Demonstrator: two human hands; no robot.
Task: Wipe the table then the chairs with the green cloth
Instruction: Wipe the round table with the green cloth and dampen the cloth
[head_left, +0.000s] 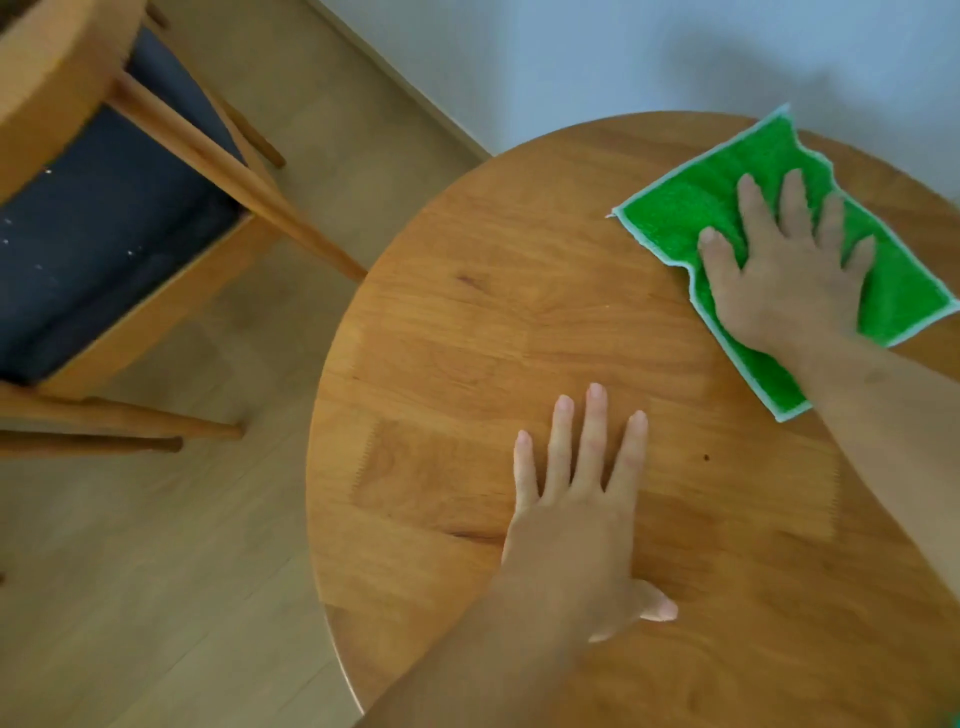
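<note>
A round wooden table (467, 322) fills the right half of the head view. The green cloth (696, 202) with a pale hem lies flat on the table's far right part. My right hand (789, 270) presses down on the cloth with its fingers spread and straight. My left hand (576, 514) rests flat on the bare tabletop near the front, fingers straight and pointing away from me. A wooden chair (104, 223) with a dark seat stands at the left, apart from the table.
The chair's legs (239, 176) slant toward the table's left edge. Pale wooden floor (171, 571) lies between chair and table. A light wall (571, 62) with a skirting board runs behind the table.
</note>
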